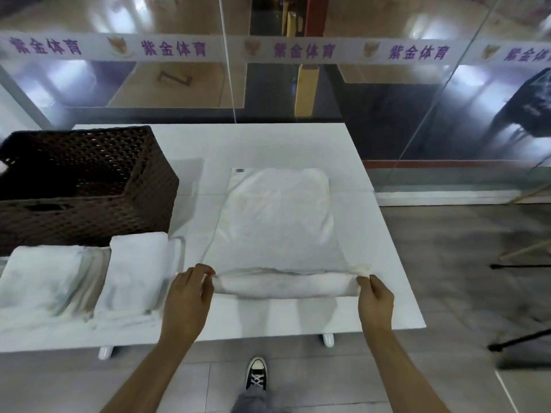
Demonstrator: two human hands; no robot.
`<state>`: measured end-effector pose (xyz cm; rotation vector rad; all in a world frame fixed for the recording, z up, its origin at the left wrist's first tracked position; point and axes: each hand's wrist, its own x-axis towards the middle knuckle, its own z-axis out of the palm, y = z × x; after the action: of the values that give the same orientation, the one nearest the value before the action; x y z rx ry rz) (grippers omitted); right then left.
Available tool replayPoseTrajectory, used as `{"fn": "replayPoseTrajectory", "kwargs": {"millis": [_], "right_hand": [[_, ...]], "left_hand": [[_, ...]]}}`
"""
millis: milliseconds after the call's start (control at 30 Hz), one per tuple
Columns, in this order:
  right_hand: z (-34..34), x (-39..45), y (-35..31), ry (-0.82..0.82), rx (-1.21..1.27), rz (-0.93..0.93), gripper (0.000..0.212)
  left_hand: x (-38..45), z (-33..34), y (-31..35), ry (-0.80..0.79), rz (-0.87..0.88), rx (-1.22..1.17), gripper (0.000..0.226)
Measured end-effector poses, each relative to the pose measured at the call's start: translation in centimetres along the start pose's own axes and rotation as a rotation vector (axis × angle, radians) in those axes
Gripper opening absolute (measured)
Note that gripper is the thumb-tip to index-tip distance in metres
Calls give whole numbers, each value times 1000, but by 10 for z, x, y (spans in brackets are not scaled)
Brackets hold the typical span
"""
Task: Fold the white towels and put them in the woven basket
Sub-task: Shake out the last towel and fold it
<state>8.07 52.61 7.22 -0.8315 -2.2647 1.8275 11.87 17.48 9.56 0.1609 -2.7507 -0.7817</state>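
Note:
A white towel [277, 216] lies spread on the white table [381, 287], its near edge turned up into a thick roll. My left hand [186, 296] pinches the roll's left end. My right hand [374, 299] pinches its right end. The dark brown woven basket [143, 186] stands at the table's back left, and its inside looks dark. Two folded white towels [44, 281] [134, 272] lie side by side in front of the basket, left of my left hand.
A glass wall with a white printed band runs behind the table. The table's near edge and right edge are close to the towel. My shoe [255, 373] is on the tiled floor below. Dark stand legs [518, 341] reach in at the right.

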Motion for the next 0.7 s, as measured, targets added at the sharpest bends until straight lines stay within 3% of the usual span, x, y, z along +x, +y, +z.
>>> {"fn": "replayPoseTrajectory", "kwargs": {"millis": [367, 700], "right_hand": [[-54, -67, 57, -74, -138, 19, 41], [-53, -54, 20, -100, -61, -34, 40]], "left_hand": [[-97, -8, 7, -105, -141, 43, 14], [-79, -12, 9, -58, -95, 53, 12]]}}
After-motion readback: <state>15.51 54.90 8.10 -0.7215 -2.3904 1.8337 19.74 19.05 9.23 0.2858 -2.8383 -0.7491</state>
